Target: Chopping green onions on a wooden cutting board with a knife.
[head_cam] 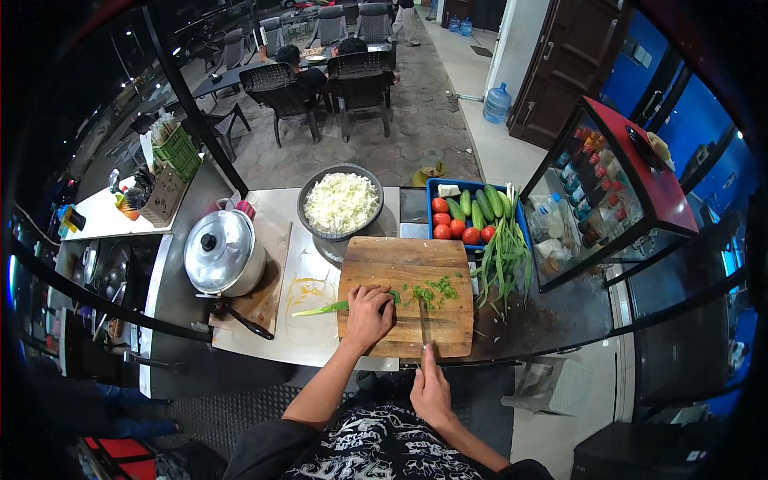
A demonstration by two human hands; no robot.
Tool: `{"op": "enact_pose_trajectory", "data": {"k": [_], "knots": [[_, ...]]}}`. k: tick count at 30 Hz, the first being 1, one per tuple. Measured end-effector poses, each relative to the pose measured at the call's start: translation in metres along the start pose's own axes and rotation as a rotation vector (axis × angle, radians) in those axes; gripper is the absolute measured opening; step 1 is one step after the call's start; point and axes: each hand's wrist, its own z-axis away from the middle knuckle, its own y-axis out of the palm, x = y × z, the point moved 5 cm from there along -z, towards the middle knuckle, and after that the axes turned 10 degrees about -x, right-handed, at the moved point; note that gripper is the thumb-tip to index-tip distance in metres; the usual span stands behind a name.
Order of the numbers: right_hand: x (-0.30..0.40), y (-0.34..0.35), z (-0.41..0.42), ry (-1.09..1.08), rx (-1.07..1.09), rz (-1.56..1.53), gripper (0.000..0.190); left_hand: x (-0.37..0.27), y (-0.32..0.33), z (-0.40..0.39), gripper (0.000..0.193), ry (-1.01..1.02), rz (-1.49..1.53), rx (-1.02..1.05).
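A wooden cutting board [384, 261] lies before me on the counter. My left hand [369, 313] presses a green onion [321, 310] against it, the pale end sticking out past the board's left edge. In my right hand [431, 387] is the handle of a kitchen knife [425, 324], its blade pointing away from me over the board. Chopped green onion pieces [443, 288] are scattered around and beyond the blade. Just past the board stands a dark bowl [302, 204] heaped with shredded cabbage [341, 201].
A blue tray [429, 201] holds tomatoes, cucumbers and green onions [504, 264] whose leaves hang over its edge. Left stands a lidded metal pot [222, 252]; a black-handled utensil [249, 321] lies near it. A glass display case [591, 198] stands right. People sit on chairs [360, 84] beyond.
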Motion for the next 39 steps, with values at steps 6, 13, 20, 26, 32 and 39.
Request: {"op": "enact_pose_trajectory", "data": {"k": [6,13,20,26,32,39], "knots": [[0.007,0.01,-0.013,-0.079,0.041,-0.013,0.062,0.001,0.0,0.0,0.011,0.0,-0.002,-0.016],[0.02,0.02,-0.03,-0.081,0.125,0.089,0.068,0.0,0.001,0.0,0.01,-0.012,-0.019,-0.032],[0.02,0.026,-0.024,-0.12,0.119,0.2,0.071,-0.003,0.001,-0.001,0.011,-0.03,-0.037,-0.043],[0.002,0.022,0.0,-0.102,0.121,0.223,0.068,-0.005,0.001,-0.004,0.011,-0.029,-0.019,-0.047],[0.0,0.007,0.019,0.02,0.218,0.17,0.065,-0.004,-0.001,-0.003,0.011,-0.038,-0.024,-0.045],[0.003,0.008,0.007,-0.016,0.113,0.027,0.062,-0.002,-0.003,-0.003,0.014,-0.002,-0.015,0.011]]}}
